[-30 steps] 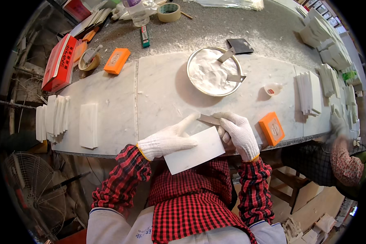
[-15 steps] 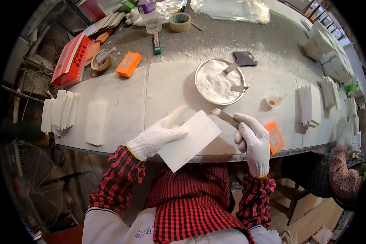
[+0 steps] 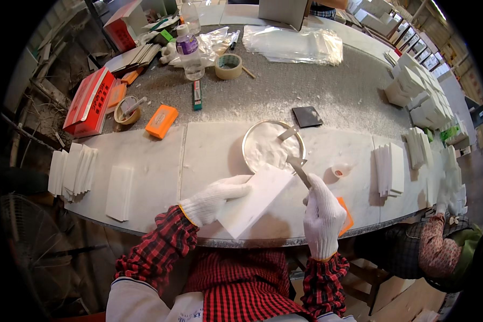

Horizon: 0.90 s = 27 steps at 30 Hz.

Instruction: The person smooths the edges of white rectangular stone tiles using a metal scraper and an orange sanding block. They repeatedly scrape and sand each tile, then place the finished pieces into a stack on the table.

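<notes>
My left hand, in a white knit glove, grips a thin white rectangular tile by its left edge, thumb on top. The tile is held at a slant, and its far corner overlaps the near rim of a round metal bowl in view. White powder or paste fills the bowl, and a metal strip sticks out of it. My gloved right hand is closed around a flat metal scraper. Its far end is by the bowl's near right rim, where another metal piece seems to overlap it.
Stacked white tiles stand at the left and right. Beyond the bowl lies a dark square pad. A small cup and an orange block are near my right hand. A tape roll and bottle stand farther back. A person works at right.
The view has tilted up, showing more of the far table. Both hands have moved closer to the bowl. The scraper's end has gone from beside the tile to the bowl's rim.
</notes>
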Tool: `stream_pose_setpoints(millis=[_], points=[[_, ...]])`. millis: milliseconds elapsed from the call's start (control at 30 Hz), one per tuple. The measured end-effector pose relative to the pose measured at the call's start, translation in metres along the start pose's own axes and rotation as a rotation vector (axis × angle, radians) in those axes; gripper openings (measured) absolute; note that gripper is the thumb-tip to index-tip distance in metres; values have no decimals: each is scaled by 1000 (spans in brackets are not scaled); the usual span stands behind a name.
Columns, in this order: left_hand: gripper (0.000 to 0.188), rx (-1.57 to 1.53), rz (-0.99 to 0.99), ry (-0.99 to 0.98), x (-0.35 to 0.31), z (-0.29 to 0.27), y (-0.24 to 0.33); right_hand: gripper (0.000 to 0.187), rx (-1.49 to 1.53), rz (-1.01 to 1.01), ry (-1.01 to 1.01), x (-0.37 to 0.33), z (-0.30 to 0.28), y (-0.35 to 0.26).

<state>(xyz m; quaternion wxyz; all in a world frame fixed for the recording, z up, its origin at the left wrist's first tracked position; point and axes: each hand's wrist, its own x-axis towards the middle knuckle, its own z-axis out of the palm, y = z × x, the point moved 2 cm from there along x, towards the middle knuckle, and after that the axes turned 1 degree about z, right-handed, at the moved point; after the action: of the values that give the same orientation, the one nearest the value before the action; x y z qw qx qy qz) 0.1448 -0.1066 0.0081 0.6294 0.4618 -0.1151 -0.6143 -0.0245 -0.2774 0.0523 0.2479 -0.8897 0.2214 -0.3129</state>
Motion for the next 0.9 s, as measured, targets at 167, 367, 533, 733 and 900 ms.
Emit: stream_pose_setpoints(millis=[167, 367, 533, 733, 900], points=[[46, -455, 6, -323, 23, -5, -25, 30, 83, 83, 61, -11, 2, 9], [47, -137, 123, -29, 14, 13, -38, 35, 302, 347, -29, -30, -13, 8], [33, 878, 164, 333, -64, 12, -25, 34, 387, 552, -205, -85, -17, 23], [34, 1111, 96, 455, -118, -19, -56, 22, 233, 555, -207, -137, 3, 25], [39, 1118, 160, 585, -148, -48, -73, 14, 289, 486, -193, -150, 12, 10]])
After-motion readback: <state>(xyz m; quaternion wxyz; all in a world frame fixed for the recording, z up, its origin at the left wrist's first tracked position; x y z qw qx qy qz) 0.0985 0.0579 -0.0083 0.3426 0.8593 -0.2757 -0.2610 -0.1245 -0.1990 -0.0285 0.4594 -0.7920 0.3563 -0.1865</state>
